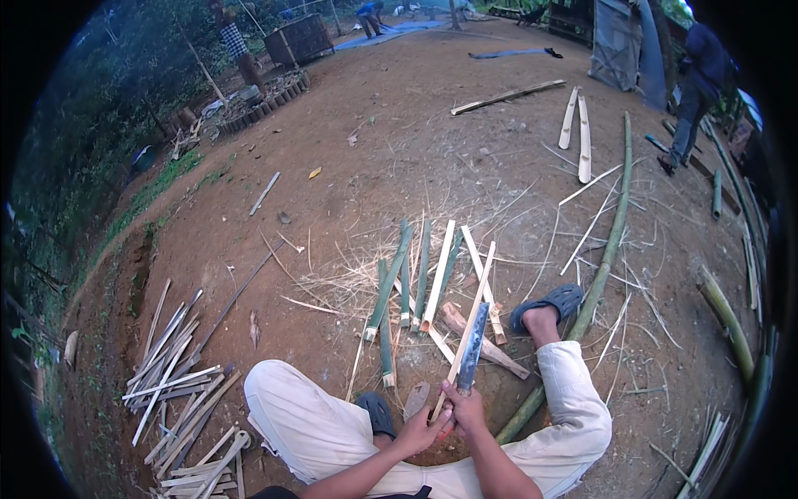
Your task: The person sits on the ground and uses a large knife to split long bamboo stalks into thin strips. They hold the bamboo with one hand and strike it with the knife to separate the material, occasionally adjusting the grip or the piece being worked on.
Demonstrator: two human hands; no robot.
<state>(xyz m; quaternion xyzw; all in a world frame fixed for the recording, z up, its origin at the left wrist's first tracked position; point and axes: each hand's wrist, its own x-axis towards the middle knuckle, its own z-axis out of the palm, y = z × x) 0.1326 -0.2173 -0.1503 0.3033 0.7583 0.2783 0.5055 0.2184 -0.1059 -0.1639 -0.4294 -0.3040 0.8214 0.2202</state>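
Right hand point(468, 407): fingers wrapped on the handle of a broad-bladed knife point(474, 345), tip pointing up and away from the body. Left hand point(422, 432): closed around the near end of a long pale bamboo strip point(463, 334). Hands are just beside each other, between the bent knees. Strip slants away from the lap, blade lying along its right side. Can't tell from my view if the edge is biting or only resting.

Looks like trimming or shaving to me. How I'd run it: blade near-parallel to the strip, light passes, strip braced so it can't twist. Right thumb sits close to the strip, so I'd watch that before adding force. Left fingers behind the edge, strokes clear of both trouser legs point(569, 416).

Just past the blade: a rough wood chunk point(499, 353) on the dirt, which I'd use as a backing if the strip flexes. Around it, green bamboo pieces point(389, 283) and pale splits point(438, 279), then curly shavings point(357, 274). Long green pole point(615, 224) to the right, by the clog point(559, 303). Heap of thin strips point(170, 358) off left. Someone standing point(700, 75) far right, well apart.
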